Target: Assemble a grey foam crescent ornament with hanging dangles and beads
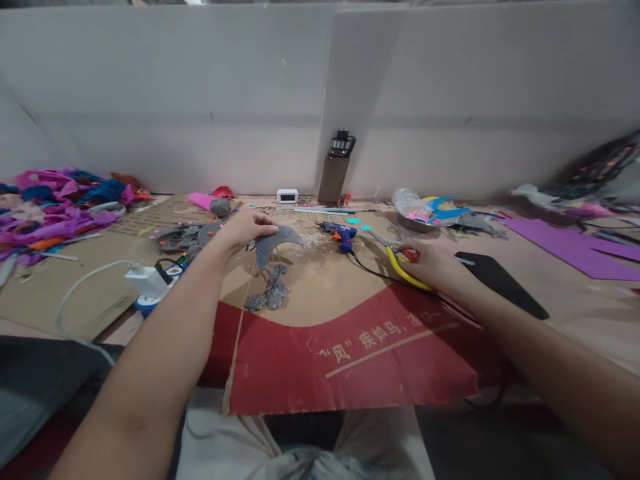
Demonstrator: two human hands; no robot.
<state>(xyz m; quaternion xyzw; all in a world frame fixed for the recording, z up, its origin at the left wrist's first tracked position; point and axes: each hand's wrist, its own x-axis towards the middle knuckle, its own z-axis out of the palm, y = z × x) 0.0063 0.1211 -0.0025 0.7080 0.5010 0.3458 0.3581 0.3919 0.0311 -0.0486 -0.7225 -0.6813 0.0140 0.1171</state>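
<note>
Pinched in my left hand is a grey crescent-shaped felt piece, its curve arching to the right above the cardboard. Below it hang or lie crumpled grey felt bits; whether they are joined to the crescent by a thread is hard to make out. My right hand is closed around the scissors, which have yellow and red handles, with the blades pointing up and left. Between the hands a blue glue gun with an orange trigger rests on the cardboard sheet.
A dark bottle and a small white clock stand at the back. Felt scraps pile up at left, near a white charger. At right are a bowl, a black flat slab and purple felt.
</note>
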